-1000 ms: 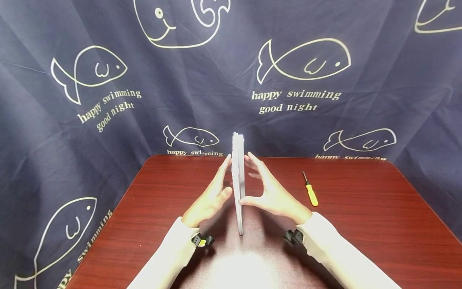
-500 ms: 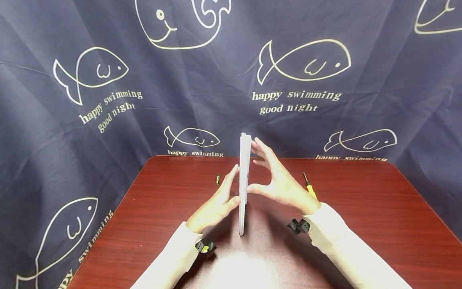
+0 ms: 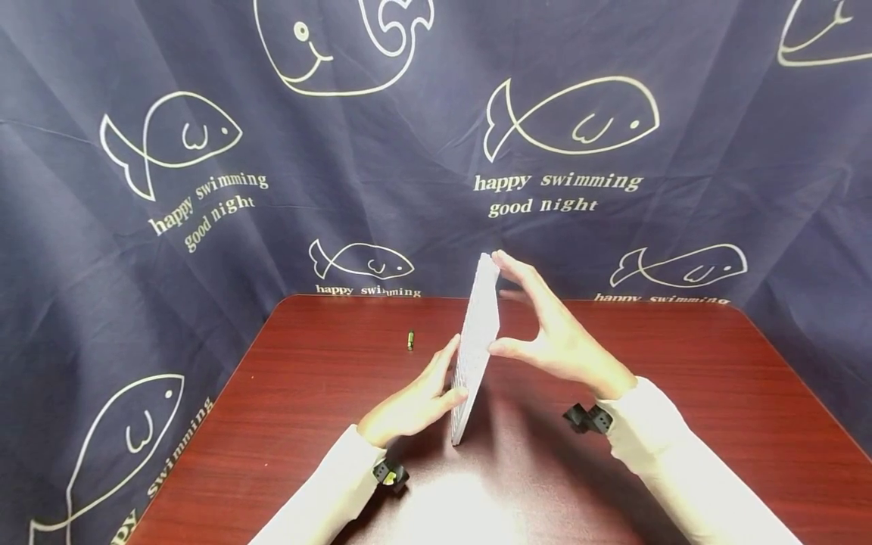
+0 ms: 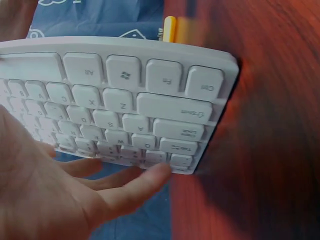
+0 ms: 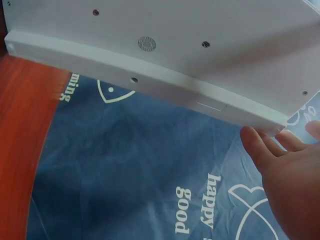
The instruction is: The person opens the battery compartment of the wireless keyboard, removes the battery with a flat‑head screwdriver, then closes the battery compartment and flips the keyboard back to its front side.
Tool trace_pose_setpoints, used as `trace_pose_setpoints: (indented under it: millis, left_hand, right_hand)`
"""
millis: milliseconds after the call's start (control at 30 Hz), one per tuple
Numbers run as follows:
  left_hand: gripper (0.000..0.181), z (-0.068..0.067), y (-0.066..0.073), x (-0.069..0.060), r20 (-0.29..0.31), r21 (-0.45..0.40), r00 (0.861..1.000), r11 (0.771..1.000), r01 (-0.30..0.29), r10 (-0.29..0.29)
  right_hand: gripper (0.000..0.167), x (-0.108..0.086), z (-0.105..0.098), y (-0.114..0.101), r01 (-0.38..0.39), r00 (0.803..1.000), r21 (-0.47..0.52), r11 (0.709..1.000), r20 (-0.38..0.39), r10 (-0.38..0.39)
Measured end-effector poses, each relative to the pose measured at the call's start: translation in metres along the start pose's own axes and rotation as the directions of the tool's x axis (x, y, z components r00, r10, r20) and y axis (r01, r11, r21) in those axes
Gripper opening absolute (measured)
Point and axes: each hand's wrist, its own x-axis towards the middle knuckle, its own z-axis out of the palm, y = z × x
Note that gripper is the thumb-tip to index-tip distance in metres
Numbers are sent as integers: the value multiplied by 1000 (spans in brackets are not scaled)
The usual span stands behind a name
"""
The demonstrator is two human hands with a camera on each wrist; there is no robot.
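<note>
A white keyboard (image 3: 479, 325) stands on its left short end on the table, leaning rightward at the top. Its keys face my left hand (image 3: 415, 401), whose fairly straight fingers and thumb lie along the lower key side. Higher up, my right hand (image 3: 562, 341) grips the raised end, its thumb at the near edge and its fingertips at the far corner. Small screws and a round mark show on the keyboard's underside (image 5: 175, 55) in the right wrist view. One fingertip lies by the number-row edge in the left wrist view.
A small green battery (image 3: 410, 340) lies on the reddish-brown table (image 3: 327, 356), left of the keyboard. The yellow screwdriver handle (image 4: 170, 29) shows past the keyboard in the left wrist view; the right arm hides it in the head view. A blue fish-print curtain (image 3: 381, 166) hangs behind.
The keyboard has gone from nearly upright to tilted right. My right hand has moved up and right with its top end; my left hand has shifted slightly right and lower. The battery has come into sight.
</note>
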Motion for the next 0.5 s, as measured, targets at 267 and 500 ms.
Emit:
trace_pose_setpoints:
  millis: [267,500]
  left_hand:
    - [88,4,-2,-2,84,96,985,985,142,-150]
    - [93,6,-5,-1,106,147,980,977,154,-171]
  right_hand:
    - [94,-9,-15,-4,6,1000,-83,997,17,-4]
    - [90,-20,-28,-6,-1,999,-206,978,31,7]
